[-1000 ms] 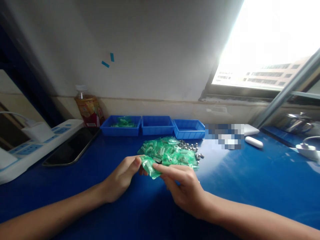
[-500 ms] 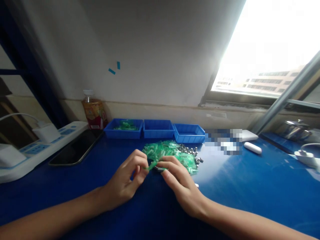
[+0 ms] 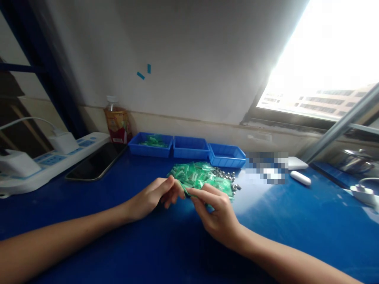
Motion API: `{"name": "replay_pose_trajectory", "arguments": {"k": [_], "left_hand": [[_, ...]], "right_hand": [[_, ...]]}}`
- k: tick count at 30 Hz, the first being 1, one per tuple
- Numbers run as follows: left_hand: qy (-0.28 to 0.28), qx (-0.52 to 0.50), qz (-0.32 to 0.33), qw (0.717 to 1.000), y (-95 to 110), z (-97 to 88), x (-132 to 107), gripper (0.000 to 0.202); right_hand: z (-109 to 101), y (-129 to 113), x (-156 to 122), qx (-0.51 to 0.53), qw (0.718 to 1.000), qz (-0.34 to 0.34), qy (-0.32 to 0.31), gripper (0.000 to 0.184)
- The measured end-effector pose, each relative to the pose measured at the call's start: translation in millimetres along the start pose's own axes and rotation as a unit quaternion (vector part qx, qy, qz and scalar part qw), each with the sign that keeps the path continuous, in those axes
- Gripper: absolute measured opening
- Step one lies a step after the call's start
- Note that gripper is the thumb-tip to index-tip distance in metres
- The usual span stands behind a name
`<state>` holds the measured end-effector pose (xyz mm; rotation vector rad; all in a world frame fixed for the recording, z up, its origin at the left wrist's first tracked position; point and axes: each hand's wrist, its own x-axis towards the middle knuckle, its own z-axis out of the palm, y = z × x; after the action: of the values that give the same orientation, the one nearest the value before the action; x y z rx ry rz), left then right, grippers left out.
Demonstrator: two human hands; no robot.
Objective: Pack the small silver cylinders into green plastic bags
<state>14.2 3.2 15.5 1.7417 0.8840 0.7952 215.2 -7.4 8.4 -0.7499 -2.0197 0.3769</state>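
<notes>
A small green plastic bag [image 3: 184,191] is stretched between my two hands in front of the pile. My left hand [image 3: 156,197] is turned with its thumb uppermost, and its fingers close on the bag's left end. At the other end, my right hand [image 3: 217,211] pinches the bag between thumb and forefinger. Just beyond them lies a heap of green plastic bags [image 3: 195,173], some showing white strips. Small silver metal pieces [image 3: 226,175] are scattered along the heap's right side. Whatever is inside the held bag cannot be made out.
Behind the heap stand a blue bin with green bags [image 3: 149,150], a middle blue bin [image 3: 191,153] and a right blue bin [image 3: 226,161]. To the left are a phone [image 3: 96,161], a power strip [image 3: 47,161] and a drink bottle [image 3: 117,124]. A white case [image 3: 300,178] lies right.
My left hand has rolled over, bringing its thumb to the top. My right thumb and forefinger have closed on the green bag. The camera view has shifted slightly.
</notes>
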Motion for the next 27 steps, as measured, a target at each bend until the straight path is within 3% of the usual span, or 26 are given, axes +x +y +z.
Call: {"name": "replay_pose_trajectory", "arguments": {"k": [5,10,14,16,18,20,22,24,27], "left_hand": [[0.034,-0.014,-0.046,0.998,2,0.2,4,0.04],[0.046,-0.083,-0.05,0.994,3,1.9,3,0.048],[0.105,-0.096,-0.05,0.989,1,7.1,3,0.031],[0.147,-0.017,-0.014,0.989,1,9.7,1,0.024],[0.162,0.088,0.07,0.98,-1,11.0,-3,0.017],[0.133,0.19,0.184,0.955,-3,11.4,-9,0.011],[0.092,0.27,0.269,0.92,-5,11.5,-15,0.021],[0.073,0.321,0.293,0.897,-6,12.1,-17,0.03],[0.061,0.356,0.261,0.895,-7,13.4,-16,0.032]], "right_hand": [[0,3,2,0.011,1.0,-0.019,0.008,0.03],[2,5,-1,0.021,0.999,-0.039,0.005,0.034],[3,4,-3,0.018,0.999,-0.028,-0.036,0.038],[1,2,-2,0.026,0.998,0.006,-0.049,0.034],[-3,-2,-1,0.047,0.996,0.046,-0.055,0.025],[-7,-7,-1,0.071,0.993,0.071,-0.06,0.018],[-9,-11,-1,0.086,0.991,0.083,-0.054,0.023],[-8,-12,-1,0.085,0.991,0.092,-0.045,0.029],[-4,-6,0,0.065,0.99,0.12,-0.044,0.038]]}}
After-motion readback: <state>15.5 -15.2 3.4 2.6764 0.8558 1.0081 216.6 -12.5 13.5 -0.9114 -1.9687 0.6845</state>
